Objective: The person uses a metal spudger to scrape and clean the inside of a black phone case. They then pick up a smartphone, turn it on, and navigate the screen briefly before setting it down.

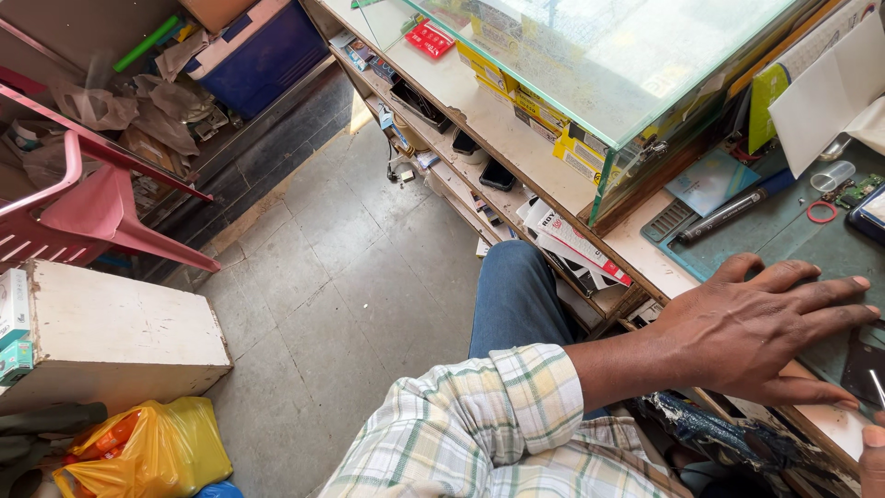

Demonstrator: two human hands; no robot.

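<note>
Fingers (830, 300) of left hand (747, 337) spread wide, pressed flat on green mat (784, 235); right hand (871, 456) barely visible, grip unclear.

Left hand (756, 332) lies flat on the green mat (784, 235). Open mat ahead of the fingers. Blocking farther out: black pen-shaped tool (724, 215), red ring (821, 212), clear cup (832, 175). Glass case (608, 65) walls off the bench's far side.
</note>
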